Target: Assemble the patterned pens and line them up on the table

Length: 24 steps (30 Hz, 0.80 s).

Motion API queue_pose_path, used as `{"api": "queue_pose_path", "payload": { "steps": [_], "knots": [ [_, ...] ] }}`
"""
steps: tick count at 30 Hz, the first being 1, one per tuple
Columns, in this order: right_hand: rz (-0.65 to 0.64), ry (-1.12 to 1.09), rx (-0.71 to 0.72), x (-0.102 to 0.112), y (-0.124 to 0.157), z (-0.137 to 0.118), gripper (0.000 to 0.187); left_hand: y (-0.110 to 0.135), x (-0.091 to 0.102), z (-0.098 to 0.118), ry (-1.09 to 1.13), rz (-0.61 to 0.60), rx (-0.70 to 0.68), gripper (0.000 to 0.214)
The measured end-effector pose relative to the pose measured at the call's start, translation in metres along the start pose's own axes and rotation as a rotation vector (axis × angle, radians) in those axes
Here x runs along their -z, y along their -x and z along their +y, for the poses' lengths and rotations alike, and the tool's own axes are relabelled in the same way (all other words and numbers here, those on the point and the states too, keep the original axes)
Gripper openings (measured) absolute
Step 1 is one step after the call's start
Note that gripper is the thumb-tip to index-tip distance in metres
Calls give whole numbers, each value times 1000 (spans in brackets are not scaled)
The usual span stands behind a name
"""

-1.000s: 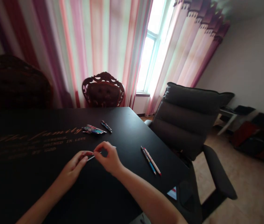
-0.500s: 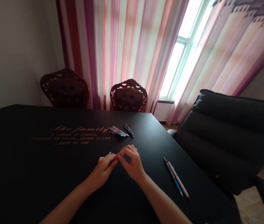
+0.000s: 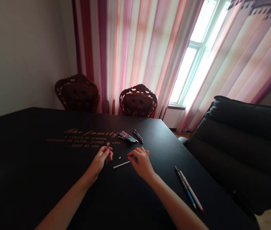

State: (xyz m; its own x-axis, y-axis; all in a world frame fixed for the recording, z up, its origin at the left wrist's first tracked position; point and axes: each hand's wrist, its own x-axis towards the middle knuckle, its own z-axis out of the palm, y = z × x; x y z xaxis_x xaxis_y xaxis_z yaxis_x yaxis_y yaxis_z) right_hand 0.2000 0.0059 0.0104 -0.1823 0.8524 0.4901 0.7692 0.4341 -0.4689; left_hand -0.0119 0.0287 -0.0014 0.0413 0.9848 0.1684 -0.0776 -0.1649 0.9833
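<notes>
My left hand (image 3: 100, 159) is closed round a small pen barrel (image 3: 108, 145) with a reddish patterned end standing above the fingers. A clear part shows below the fingers; the rest of the barrel is hidden. My right hand (image 3: 141, 161) is raised to the right, thumb and fingertips pinched together; whatever may be between them is too small to make out. A thin white stick like a pen refill (image 3: 121, 164) lies between my hands, one end running behind my right thumb. Beside it on the table sits a tiny white piece (image 3: 119, 157).
A bundle of patterned pens (image 3: 127, 136) and a dark pen pair (image 3: 138, 135) lie farther back on the black table (image 3: 54, 179). At the right are a blue pen (image 3: 189, 195) and a white-and-red pen (image 3: 193, 193). Carved chairs (image 3: 138, 101) and a black armchair (image 3: 241, 153) stand around.
My hands, together before, have come apart. My left hand has turned upright with the barrel, and the white stick and tiny piece now show between them. The view has shifted slightly.
</notes>
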Motion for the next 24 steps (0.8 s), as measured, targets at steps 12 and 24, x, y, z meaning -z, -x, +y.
{"api": "queue_pose_path", "payload": {
  "steps": [12,24],
  "knots": [
    [-213,-88,-53,-49,-39,-12,11,3,8,5,138,-56,138,42],
    [-17,-1235,-323,-11,-17,-1,23,18,-15,15,37,-290,120,35]
  ]
}}
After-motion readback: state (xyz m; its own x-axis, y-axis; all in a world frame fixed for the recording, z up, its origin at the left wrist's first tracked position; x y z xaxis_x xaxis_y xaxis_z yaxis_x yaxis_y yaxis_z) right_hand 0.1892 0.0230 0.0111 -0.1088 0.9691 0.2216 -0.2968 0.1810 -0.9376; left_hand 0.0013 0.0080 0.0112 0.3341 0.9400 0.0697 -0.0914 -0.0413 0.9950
